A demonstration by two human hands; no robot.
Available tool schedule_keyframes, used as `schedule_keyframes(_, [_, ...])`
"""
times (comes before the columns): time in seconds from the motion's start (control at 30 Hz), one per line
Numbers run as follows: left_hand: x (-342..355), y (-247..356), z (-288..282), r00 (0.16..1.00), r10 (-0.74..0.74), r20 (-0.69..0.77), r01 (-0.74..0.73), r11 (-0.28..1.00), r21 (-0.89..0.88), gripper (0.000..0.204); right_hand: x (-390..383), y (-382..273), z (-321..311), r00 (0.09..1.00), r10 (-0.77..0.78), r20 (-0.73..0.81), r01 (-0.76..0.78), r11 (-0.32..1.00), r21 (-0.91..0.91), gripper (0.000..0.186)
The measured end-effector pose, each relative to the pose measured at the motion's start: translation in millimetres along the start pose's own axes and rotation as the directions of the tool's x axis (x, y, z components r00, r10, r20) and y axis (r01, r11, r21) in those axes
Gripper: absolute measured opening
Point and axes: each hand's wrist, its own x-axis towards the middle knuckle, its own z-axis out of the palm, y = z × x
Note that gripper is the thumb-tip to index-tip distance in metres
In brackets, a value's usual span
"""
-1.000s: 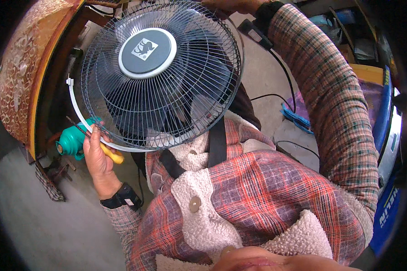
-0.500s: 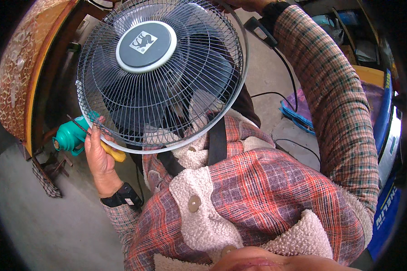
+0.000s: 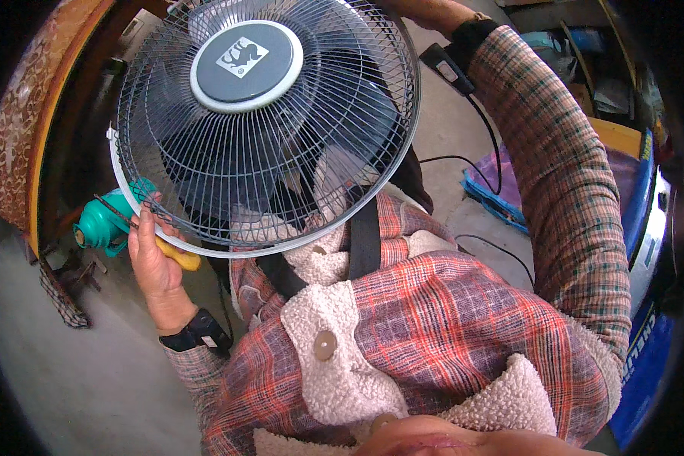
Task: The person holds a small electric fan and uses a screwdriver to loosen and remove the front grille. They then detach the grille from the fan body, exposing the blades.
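Note:
A round electric fan [image 3: 245, 67] with a grey hub and dark wire guard fills the upper middle, in front of my body. My left hand [image 3: 156, 262] is at its lower left rim, fingers closed around a yellow-handled screwdriver [image 3: 181, 256] and against the white rim band [image 3: 120, 176]. The screwdriver's thin dark shaft points up and left, past the band. On the left side the band stands slightly apart from the wire guard. My right hand [image 3: 427, 11] reaches to the fan's far right edge; its fingers are hidden behind the fan.
A teal jug-like container [image 3: 102, 228] stands beyond my left hand. Patterned upholstered furniture with a wooden edge [image 3: 34, 152] is at the left. A black cable [image 3: 488, 125] hangs by my right forearm. Shelves with bags [image 3: 585, 49] and a blue box [image 3: 646, 372] are at the right.
The fan and my left hand have shifted slightly left in the view. The gap between the white band and the wire guard on the left looks wider. The screwdriver stays in my left hand.

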Motion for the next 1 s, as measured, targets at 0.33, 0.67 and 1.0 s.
schedule_keyframes(0.33, [12, 1, 1, 0.993, 0.115, 0.005, -0.116, 0.992, 0.042, 0.028, -6, -31, -3, 0.984, 0.172, -0.034, -0.172, 0.985, 0.016, 0.039])
schedule_keyframes(0.67, [42, 10, -4, 0.991, 0.123, 0.054, -0.127, 0.989, 0.075, 0.03, 22, -24, -25, 0.973, 0.173, 0.153, -0.118, 0.943, -0.312, 0.026])
schedule_keyframes(1.0, [54, 14, 6, 0.993, 0.045, 0.109, -0.046, 0.999, 0.007, 0.035, 64, 45, -23, 0.734, -0.455, 0.504, 0.665, 0.333, -0.668, 0.02])
